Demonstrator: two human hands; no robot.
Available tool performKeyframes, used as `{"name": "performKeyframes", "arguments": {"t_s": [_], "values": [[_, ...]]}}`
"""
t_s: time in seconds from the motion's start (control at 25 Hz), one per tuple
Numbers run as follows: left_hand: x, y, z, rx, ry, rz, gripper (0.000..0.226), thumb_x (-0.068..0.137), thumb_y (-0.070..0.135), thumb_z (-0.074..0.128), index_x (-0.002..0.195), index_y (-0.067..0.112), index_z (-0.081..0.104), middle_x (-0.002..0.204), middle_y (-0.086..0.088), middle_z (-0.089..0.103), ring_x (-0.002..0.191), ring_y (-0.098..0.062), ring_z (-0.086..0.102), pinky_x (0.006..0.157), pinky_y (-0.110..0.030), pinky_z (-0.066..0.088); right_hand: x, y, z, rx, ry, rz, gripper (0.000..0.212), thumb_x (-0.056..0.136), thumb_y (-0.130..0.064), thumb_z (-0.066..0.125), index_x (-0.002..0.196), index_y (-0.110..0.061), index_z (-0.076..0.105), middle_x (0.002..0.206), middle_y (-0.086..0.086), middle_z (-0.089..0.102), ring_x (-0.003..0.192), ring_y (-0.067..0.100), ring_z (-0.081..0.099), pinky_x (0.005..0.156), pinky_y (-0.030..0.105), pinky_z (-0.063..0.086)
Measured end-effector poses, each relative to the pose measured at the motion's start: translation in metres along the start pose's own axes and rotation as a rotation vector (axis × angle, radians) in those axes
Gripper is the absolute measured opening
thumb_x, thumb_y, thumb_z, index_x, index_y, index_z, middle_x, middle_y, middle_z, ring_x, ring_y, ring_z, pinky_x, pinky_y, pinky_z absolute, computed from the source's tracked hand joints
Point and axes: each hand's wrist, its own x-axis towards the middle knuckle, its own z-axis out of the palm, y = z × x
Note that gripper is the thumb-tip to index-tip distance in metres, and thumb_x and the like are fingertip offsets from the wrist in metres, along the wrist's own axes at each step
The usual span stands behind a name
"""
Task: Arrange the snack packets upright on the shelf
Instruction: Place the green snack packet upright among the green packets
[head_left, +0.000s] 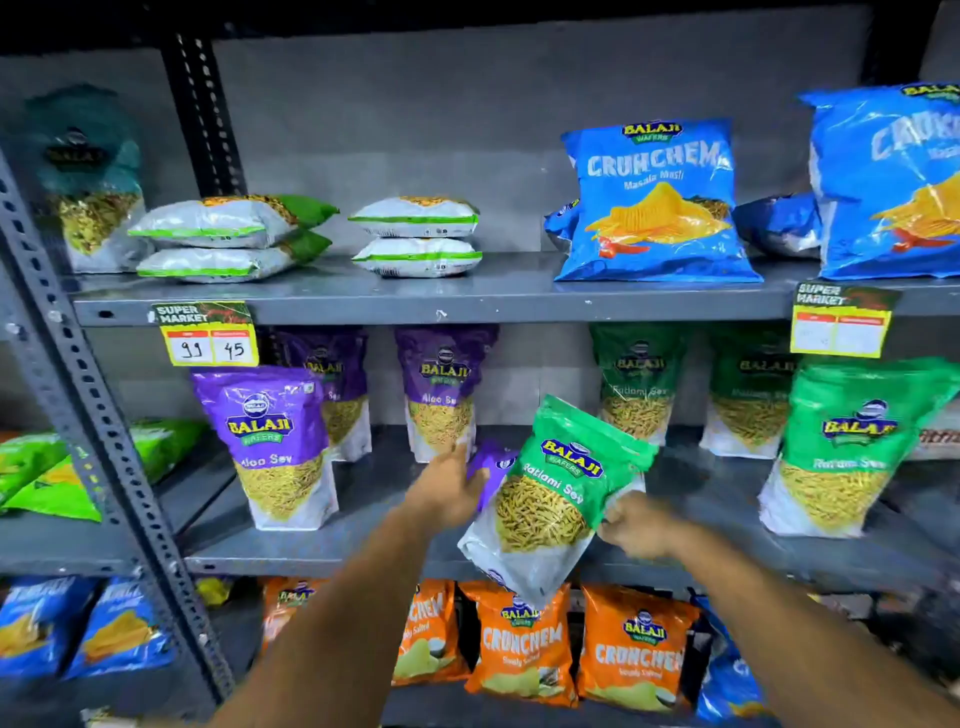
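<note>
Ratlami Sev packet (558, 493), the green one, is in my hands right now, tilted over in front of the middle shelf (363, 556), bottom corner hanging past the front lip. My right hand (636, 525) has its fingers pinched shut on the lower right edge. My left hand (449, 491) is at the packet's left side, but it's blurry and I can't tell if those fingers are gripping or just resting there.

Looks like a light, soft pouch with a slick plastic skin, and the sev inside will probably crumble if I squeeze the middle. I'd hold it by the edges and sealed top.

Room-wise, there's bare shelf between the purple Aloo Sev packets (275, 441) and the standing green ones (841, 447). A small purple packet (488, 467) sits just behind mine, so that's the thing to avoid bumping.
</note>
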Motion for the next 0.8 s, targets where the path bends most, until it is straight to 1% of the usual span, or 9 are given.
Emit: {"name": "performKeyframes", "arguments": {"t_s": [0.08, 0.2, 0.28, 0.36, 0.44, 0.48, 0.56, 0.64, 0.8], "values": [[0.009, -0.003, 0.019, -0.099, -0.032, -0.161, 0.05, 0.097, 0.04, 0.041, 0.129, 0.004, 0.051, 0.136, -0.024, 0.055, 0.124, -0.036, 0.053, 0.1, -0.038, 0.042, 0.01, 0.019, 0.028, 0.171, -0.068, 0.073, 0.029, 0.084, -0.022, 0.059, 0.059, -0.016, 0.045, 0.052, 0.003, 0.04, 0.051, 0.019, 0.04, 0.049, 0.028, 0.026], [0.025, -0.007, 0.043, -0.154, -0.055, -0.28, 0.052, 0.098, 0.04, 0.039, 0.106, -0.007, 0.06, 0.119, -0.034, 0.061, 0.112, -0.044, 0.059, 0.091, -0.043, 0.048, 0.025, 0.037, 0.06, 0.449, -0.046, 0.141, 0.025, 0.088, -0.023, 0.059, 0.066, -0.016, 0.05, 0.05, 0.001, 0.036, 0.049, 0.017, 0.036, 0.053, 0.033, 0.025], [0.03, -0.005, 0.051, -0.199, -0.039, -0.325, 0.056, 0.098, 0.04, 0.04, 0.102, -0.013, 0.06, 0.115, -0.039, 0.061, 0.108, -0.048, 0.06, 0.088, -0.046, 0.049, 0.03, 0.034, 0.069, 0.609, -0.015, 0.135, 0.022, 0.089, -0.025, 0.058, 0.071, -0.013, 0.056, 0.055, 0.002, 0.049, 0.054, 0.018, 0.046, 0.059, 0.035, 0.034], [0.032, 0.0, 0.059, -0.231, -0.006, -0.349, 0.056, 0.097, 0.039, 0.044, 0.091, -0.014, 0.062, 0.104, -0.04, 0.063, 0.1, -0.048, 0.062, 0.082, -0.045, 0.049, 0.034, 0.037, 0.078, 0.717, -0.007, 0.118, 0.014, 0.089, -0.025, 0.059, 0.087, -0.012, 0.064, 0.08, 0.004, 0.067, 0.078, 0.021, 0.061, 0.076, 0.038, 0.049], [0.032, 0.003, 0.064, -0.246, 0.028, -0.386, 0.05, 0.093, 0.036, 0.053, 0.072, -0.008, 0.062, 0.078, -0.034, 0.063, 0.085, -0.038, 0.066, 0.071, -0.04, 0.046, 0.038, 0.043, 0.083, 0.807, -0.009, 0.099, 0.009, 0.089, -0.022, 0.061, 0.09, -0.015, 0.067, 0.098, 0.006, 0.072, 0.095, 0.026, 0.066, 0.092, 0.052, 0.052], [0.029, 0.003, 0.065, -0.282, 0.043, -0.412, 0.047, 0.09, 0.033, 0.059, 0.062, -0.005, 0.058, 0.066, -0.025, 0.056, 0.073, -0.027, 0.059, 0.065, -0.036, 0.041, 0.039, 0.045, 0.083, 0.821, -0.002, 0.077, 0.008, 0.089, -0.02, 0.061, 0.088, -0.016, 0.068, 0.1, 0.007, 0.074, 0.098, 0.028, 0.067, 0.094, 0.056, 0.05], [0.02, 0.002, 0.066, -0.418, 0.047, -0.447, 0.043, 0.087, 0.021, 0.066, 0.051, 0.004, 0.051, 0.066, -0.013, 0.044, 0.069, -0.021, 0.04, 0.058, -0.032, 0.032, 0.037, 0.051, 0.079, 0.8, -0.009, 0.024, 0.011, 0.089, -0.018, 0.059, 0.087, -0.02, 0.07, 0.098, 0.005, 0.075, 0.099, 0.027, 0.068, 0.094, 0.058, 0.05], [0.009, 0.005, 0.067, -0.583, 0.047, -0.485, 0.032, 0.085, 0.011, 0.069, 0.057, 0.0, 0.058, 0.072, -0.015, 0.045, 0.069, -0.021, 0.039, 0.055, -0.029, 0.032, 0.033, 0.057, 0.067, 0.767, -0.031, -0.033, 0.017, 0.09, -0.019, 0.058, 0.087, -0.027, 0.072, 0.092, -0.001, 0.077, 0.098, 0.024, 0.069, 0.093, 0.055, 0.052], [-0.005, 0.036, 0.079, -0.885, -0.032, -0.481, 0.018, 0.086, 0.004, 0.065, 0.09, -0.014, 0.066, 0.075, -0.019, 0.065, 0.059, -0.021, 0.06, 0.058, -0.028, 0.05, 0.025, 0.068, 0.015, 0.711, 0.033, -0.159, 0.029, 0.091, -0.014, 0.056, 0.088, -0.037, 0.073, 0.09, -0.014, 0.077, 0.094, 0.011, 0.07, 0.081, 0.038, 0.055]]}}
